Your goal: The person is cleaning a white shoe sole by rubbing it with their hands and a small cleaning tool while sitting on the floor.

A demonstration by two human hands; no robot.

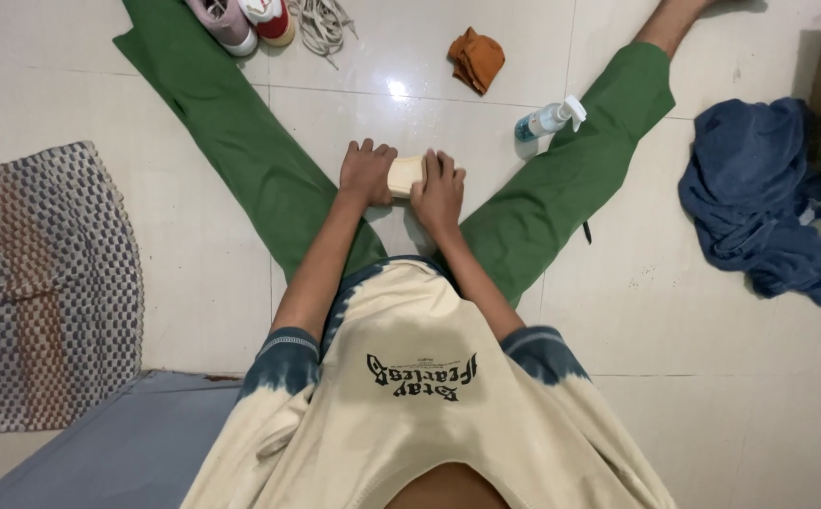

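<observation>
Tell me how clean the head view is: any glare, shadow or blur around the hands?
Head view: even indoor light, sharp throughout; one small glare spot on the tile floor just beyond the hands; soft shadow under the left hand and right hand, which press a pale cloth; wide-angle stretch bends the legs outward and enlarges the shirt at the bottom edge.

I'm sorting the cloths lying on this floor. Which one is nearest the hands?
The small orange cloth, crumpled on the tiles just beyond the hands. The blue garment lies heaped far off to the right, past the green-trousered leg.
</observation>
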